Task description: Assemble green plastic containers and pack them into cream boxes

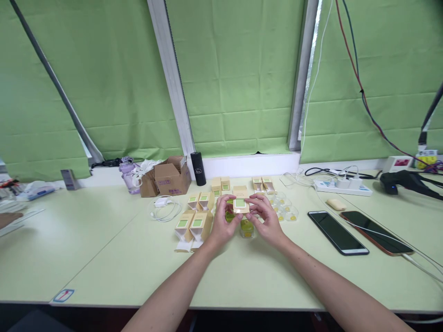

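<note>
Between both hands is a small cream box (241, 204) with a green label, held just above the table. My left hand (224, 222) pinches its left side, and my right hand (266, 219) grips its right side. Below the box stands a small clear jar with a green lid (247, 228); another green piece is partly hidden behind my left fingers. To the left, several like boxes (198, 223) stand with their end flaps open. More cream boxes (221, 185) are farther back. Several small clear containers with yellow spots (284, 207) lie beyond my right hand.
Two phones (338, 233) lie on the right, by a power strip (342, 187) with chargers and cables. A cardboard carton (172, 176), a purple bottle (129, 177) and a black cylinder (198, 168) stand at the back. A white charger cable (165, 210) lies coiled left.
</note>
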Demonstrator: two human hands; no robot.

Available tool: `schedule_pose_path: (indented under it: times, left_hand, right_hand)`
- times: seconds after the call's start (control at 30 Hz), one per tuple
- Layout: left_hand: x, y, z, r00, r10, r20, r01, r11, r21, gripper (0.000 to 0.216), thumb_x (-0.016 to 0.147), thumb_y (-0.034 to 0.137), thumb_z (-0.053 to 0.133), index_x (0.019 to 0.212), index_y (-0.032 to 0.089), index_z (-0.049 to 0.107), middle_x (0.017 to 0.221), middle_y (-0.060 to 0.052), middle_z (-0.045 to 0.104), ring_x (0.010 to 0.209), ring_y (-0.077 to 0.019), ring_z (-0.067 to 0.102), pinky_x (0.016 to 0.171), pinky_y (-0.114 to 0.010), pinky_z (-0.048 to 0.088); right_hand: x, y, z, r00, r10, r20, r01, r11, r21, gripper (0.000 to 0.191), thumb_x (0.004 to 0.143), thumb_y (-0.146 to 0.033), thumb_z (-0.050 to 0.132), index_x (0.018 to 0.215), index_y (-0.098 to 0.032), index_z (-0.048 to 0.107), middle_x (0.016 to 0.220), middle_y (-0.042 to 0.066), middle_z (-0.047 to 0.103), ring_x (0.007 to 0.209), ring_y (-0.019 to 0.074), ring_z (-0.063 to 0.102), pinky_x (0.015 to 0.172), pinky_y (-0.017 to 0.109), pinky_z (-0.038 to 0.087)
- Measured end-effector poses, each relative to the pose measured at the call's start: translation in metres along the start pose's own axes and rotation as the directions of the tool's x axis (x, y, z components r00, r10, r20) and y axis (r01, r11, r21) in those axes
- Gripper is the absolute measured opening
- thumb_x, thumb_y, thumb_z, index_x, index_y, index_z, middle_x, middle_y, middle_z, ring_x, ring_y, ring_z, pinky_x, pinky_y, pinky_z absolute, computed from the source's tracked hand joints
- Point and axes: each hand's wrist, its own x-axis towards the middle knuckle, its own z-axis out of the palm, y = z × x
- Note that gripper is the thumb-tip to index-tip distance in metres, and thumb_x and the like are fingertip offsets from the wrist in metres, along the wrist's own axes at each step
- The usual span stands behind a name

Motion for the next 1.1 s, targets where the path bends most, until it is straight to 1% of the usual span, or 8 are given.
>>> schedule_pose_path:
  times: [0.23, 0.53, 0.77, 1.1]
  left_hand:
    - [0.0010, -0.0009, -0.0001, 1.000, 0.004, -0.011, -0.004, 0.999, 0.037, 0.043, 0.096, 0.042, 0.071, 0.132, 0.027, 0.053, 0.131, -0.010, 0.054, 0.099, -0.0216, 0.059, 0.088, -0.037, 0.050]
    - [0.0013, -0.0002, 0.0010, 1.000, 0.009, -0.030, -0.008, 1.000, 0.024, 0.040, 0.096, 0.041, 0.071, 0.130, 0.028, 0.055, 0.130, -0.010, 0.054, 0.101, -0.0218, 0.060, 0.089, -0.037, 0.050]
    - [0.0022, 0.0012, 0.0020, 0.999, 0.011, -0.044, -0.010, 1.000, 0.027, 0.038, 0.096, 0.042, 0.071, 0.127, 0.026, 0.055, 0.127, -0.009, 0.054, 0.094, -0.0194, 0.058, 0.085, -0.035, 0.050]
    - [0.0020, 0.0010, 0.0018, 0.999, 0.005, -0.052, -0.002, 0.998, 0.058, 0.037, 0.096, 0.044, 0.071, 0.124, 0.027, 0.056, 0.124, -0.009, 0.055, 0.094, -0.0199, 0.058, 0.085, -0.035, 0.052]
  right_hand:
    - [-0.0003, 0.0003, 0.0010, 1.000, 0.014, 0.005, -0.014, 1.000, 0.005, 0.034, 0.098, -0.045, 0.071, 0.130, -0.032, 0.071, 0.139, 0.010, 0.049, 0.093, 0.0171, 0.070, 0.091, 0.041, 0.064]
    - [0.0003, -0.0003, 0.0011, 1.000, 0.024, 0.003, -0.024, 1.000, 0.014, 0.033, 0.098, -0.045, 0.071, 0.129, -0.032, 0.072, 0.138, 0.010, 0.050, 0.091, 0.0172, 0.071, 0.090, 0.042, 0.065]
    - [0.0001, 0.0002, 0.0010, 1.000, 0.018, 0.006, -0.018, 1.000, 0.000, 0.032, 0.099, -0.045, 0.071, 0.127, -0.030, 0.071, 0.137, 0.009, 0.050, 0.089, 0.0156, 0.070, 0.089, 0.040, 0.065]
    - [0.0004, 0.0006, 0.0010, 1.000, 0.013, 0.003, -0.013, 1.000, -0.006, 0.030, 0.099, -0.046, 0.070, 0.123, -0.028, 0.072, 0.135, 0.010, 0.051, 0.087, 0.0150, 0.070, 0.088, 0.040, 0.065]
